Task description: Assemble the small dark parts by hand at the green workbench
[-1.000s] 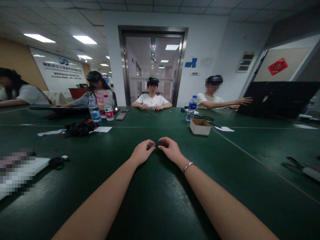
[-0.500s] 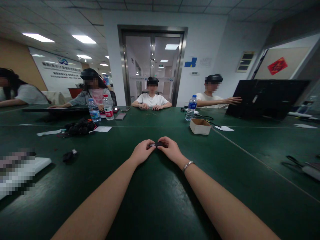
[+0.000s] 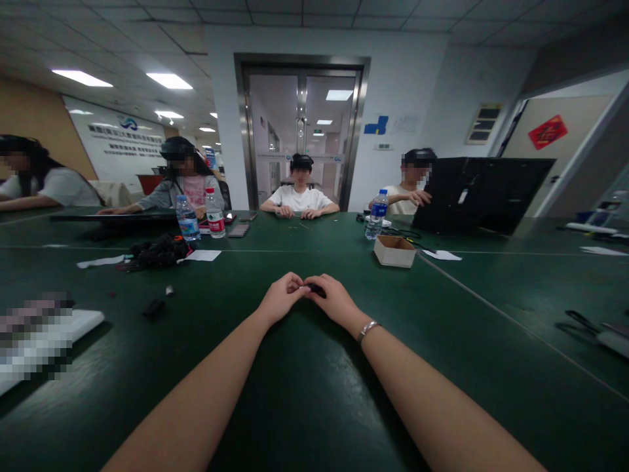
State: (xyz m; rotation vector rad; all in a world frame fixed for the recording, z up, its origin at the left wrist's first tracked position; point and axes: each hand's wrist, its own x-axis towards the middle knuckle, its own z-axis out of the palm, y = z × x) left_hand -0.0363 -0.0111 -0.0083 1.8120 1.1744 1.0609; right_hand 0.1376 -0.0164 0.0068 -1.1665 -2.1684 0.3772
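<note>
Over the green table (image 3: 314, 367), my left hand (image 3: 282, 298) and my right hand (image 3: 337, 298) meet, fingertips almost touching. My right hand is closed in a pinch around a small black object (image 3: 315, 288), mostly covered by the fingers. Thumb and index finger of my left hand are pinched together at the object's left end, where a small light spot shows; what they grip there is too small to name. A silver bracelet (image 3: 367, 330) circles my right wrist. Off to the left lie a small black piece (image 3: 154, 308) and a small silvery piece (image 3: 170, 290).
Beyond my hands is an open cardboard box (image 3: 394, 252). A black cable bundle (image 3: 160, 252), water bottles (image 3: 187, 219) and paper (image 3: 204, 255) lie farther left. Several people sit around the table; one holds a large black monitor (image 3: 484, 195) at the right.
My hands have drawn closer together, covering more of the small black object. The black and silvery pieces at left appear farther right and apart. A co-worker's monitor has shifted left.
</note>
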